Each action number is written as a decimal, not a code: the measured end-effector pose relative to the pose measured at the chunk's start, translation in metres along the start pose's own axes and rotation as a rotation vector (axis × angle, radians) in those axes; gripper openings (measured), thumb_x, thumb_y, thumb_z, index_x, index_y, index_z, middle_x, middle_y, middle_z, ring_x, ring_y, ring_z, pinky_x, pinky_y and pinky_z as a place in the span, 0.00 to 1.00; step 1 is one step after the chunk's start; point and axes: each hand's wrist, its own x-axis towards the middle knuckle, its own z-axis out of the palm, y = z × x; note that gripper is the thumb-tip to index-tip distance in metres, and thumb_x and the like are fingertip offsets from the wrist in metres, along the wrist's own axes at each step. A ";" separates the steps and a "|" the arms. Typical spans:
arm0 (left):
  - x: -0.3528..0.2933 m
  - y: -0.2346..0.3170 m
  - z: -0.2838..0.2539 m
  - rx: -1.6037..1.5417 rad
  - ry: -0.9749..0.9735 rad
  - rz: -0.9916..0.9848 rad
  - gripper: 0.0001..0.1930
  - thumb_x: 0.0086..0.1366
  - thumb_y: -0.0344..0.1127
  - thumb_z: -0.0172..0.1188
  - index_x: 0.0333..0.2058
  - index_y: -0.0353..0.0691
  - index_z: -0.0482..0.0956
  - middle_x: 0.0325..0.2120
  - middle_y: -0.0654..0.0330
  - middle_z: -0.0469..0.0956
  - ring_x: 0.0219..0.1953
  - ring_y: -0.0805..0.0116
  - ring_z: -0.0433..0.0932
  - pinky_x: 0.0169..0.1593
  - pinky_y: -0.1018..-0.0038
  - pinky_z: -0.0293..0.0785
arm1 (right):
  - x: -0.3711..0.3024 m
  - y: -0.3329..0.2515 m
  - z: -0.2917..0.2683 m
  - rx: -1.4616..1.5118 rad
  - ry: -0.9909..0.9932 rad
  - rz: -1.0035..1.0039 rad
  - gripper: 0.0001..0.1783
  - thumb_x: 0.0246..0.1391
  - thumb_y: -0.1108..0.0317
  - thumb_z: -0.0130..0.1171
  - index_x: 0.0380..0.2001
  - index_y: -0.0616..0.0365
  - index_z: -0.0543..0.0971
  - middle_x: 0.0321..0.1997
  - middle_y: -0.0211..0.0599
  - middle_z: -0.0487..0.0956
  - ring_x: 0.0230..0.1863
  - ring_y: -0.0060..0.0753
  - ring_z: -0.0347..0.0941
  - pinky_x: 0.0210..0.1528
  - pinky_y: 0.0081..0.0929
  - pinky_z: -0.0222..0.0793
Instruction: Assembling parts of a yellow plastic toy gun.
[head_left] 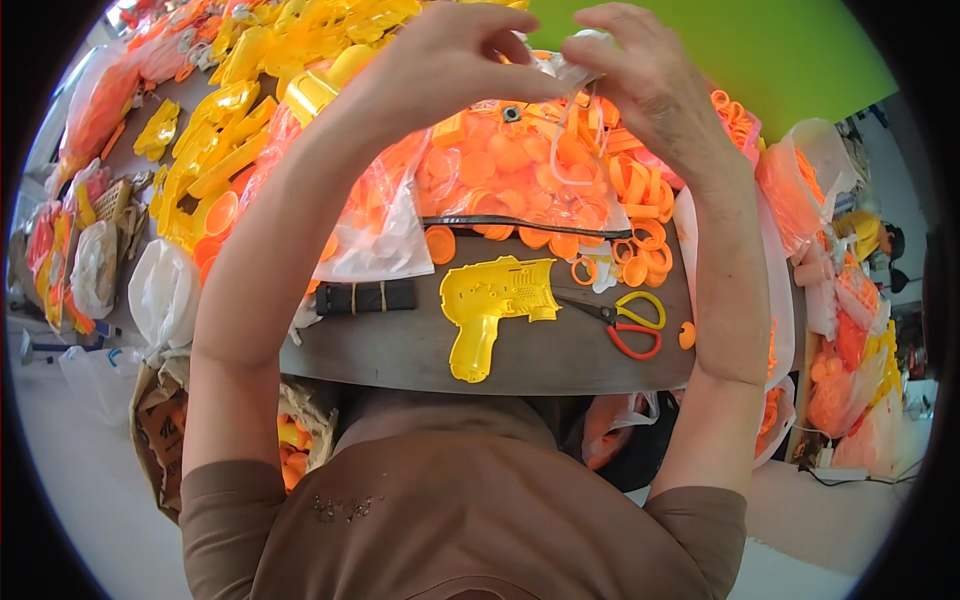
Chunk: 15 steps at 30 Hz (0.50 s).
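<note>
1. The left hand (455, 55) is raised over the far part of the table, thumb stretched toward the right hand and fingers curled, with a wide gap between; whether it holds anything cannot be told.
2. The right hand (650, 85) is beside it, half closed, fingertips bent around a small clear plastic piece (577, 74); its exact shape is hard to make out.
3. Below the hands, a clear plastic bag (385, 235) spreads its thin, crinkled edge; smooth, round orange caps (480, 165) are heaped in and around it. Glossy orange rings (645, 190) lie to the right.
4. Nearer the person's body, on the smooth grey table (400, 355), rests a yellow pistol-shaped half shell (495, 310), its hollow side up, showing ribs and pegs. Just right of it are scissors (635, 325) with one red and one yellow loop handle; to its left, a black oblong bundle (365, 297) with tan bands.
5. Farther left are hard, shiny yellow parts (215, 140) in a pile and a knotted white bag (163, 285), contents hidden.
6. Below the table's left side, a creased brown paper sack (155, 400) contains orange pieces.
7. At right, a translucent bag (825, 165) contains orange parts.
</note>
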 end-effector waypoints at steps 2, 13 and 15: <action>0.019 -0.011 0.008 -0.056 -0.063 0.008 0.19 0.50 0.34 0.67 0.41 0.33 0.77 0.28 0.62 0.77 0.29 0.76 0.73 0.35 0.79 0.69 | 0.011 -0.014 -0.004 -0.163 -0.318 0.212 0.14 0.37 0.80 0.59 0.32 0.58 0.76 0.40 0.43 0.74 0.46 0.47 0.69 0.47 0.38 0.65; -0.011 -0.063 0.021 -0.736 -0.005 -0.381 0.11 0.57 0.28 0.60 0.38 0.31 0.74 0.29 0.56 0.77 0.28 0.71 0.77 0.31 0.76 0.73 | -0.034 -0.045 0.030 -0.101 0.041 0.606 0.22 0.46 0.72 0.64 0.46 0.58 0.72 0.42 0.38 0.75 0.42 0.35 0.73 0.43 0.29 0.68; -0.018 -0.071 0.018 -0.788 0.014 -0.384 0.12 0.57 0.28 0.58 0.40 0.30 0.73 0.30 0.55 0.77 0.29 0.70 0.77 0.32 0.75 0.74 | -0.048 -0.065 0.040 -0.030 0.016 0.703 0.20 0.47 0.70 0.64 0.45 0.59 0.72 0.42 0.37 0.75 0.42 0.33 0.72 0.42 0.28 0.68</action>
